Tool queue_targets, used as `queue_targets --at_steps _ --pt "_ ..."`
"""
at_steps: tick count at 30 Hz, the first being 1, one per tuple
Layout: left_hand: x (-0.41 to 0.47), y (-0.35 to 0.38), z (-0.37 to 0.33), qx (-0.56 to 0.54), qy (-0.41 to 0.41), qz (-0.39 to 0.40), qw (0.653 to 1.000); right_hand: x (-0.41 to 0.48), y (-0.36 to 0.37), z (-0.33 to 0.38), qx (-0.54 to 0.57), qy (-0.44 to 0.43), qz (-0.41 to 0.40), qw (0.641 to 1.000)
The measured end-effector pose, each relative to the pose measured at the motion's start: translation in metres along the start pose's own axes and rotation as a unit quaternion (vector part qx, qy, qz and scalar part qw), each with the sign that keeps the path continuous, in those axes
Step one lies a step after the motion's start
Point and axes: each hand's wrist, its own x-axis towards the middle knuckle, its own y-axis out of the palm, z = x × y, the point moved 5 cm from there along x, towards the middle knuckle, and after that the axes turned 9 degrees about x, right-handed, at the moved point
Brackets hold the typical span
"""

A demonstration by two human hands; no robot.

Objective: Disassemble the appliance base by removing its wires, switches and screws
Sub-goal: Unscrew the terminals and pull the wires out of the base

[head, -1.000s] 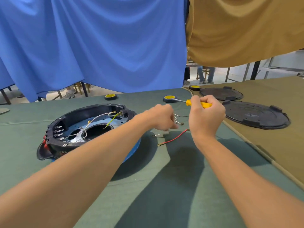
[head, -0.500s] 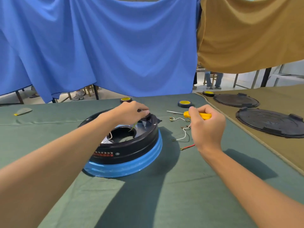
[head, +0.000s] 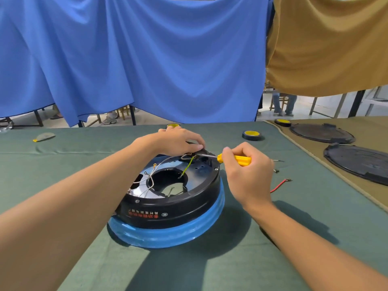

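Unscrewing at the far rim of the base [head: 168, 206], we should seat the screwdriver [head: 235, 159] tip squarely and press while turning. Our right hand [head: 247, 177] grips its yellow handle just beside the base. Our left hand [head: 178, 141] rests on that rim, though whether it pinches a wire [head: 187, 167] we cannot tell.

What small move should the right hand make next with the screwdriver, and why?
Probably seat the tip and turn it, to free the green-yellow wire. The right hand grips the screwdriver, its tip at the far rim of the appliance base where that wire ends, and the left hand rests on that rim. What fastens it is unclear.
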Motion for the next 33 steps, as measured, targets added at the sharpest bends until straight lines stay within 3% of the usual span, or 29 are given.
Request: queue_targets --at_steps 5,21,28,33 --pt "0.003 0.007 0.001 -0.184 0.057 0.034 0.981 -0.004 -0.006 0.009 -0.03 -0.082 0.002 0.996" --pt "0.007 0.011 -0.002 -0.246 0.065 0.088 0.963 -0.02 0.005 0.028 -0.15 -0.21 0.025 0.966" --pt "0.006 0.015 0.001 -0.287 0.057 0.074 0.953 -0.014 0.0 0.019 -0.089 -0.113 0.004 0.99" --pt "0.005 0.015 -0.002 -0.279 0.057 0.075 0.956 0.001 -0.003 -0.004 -0.016 0.087 -0.035 0.995"
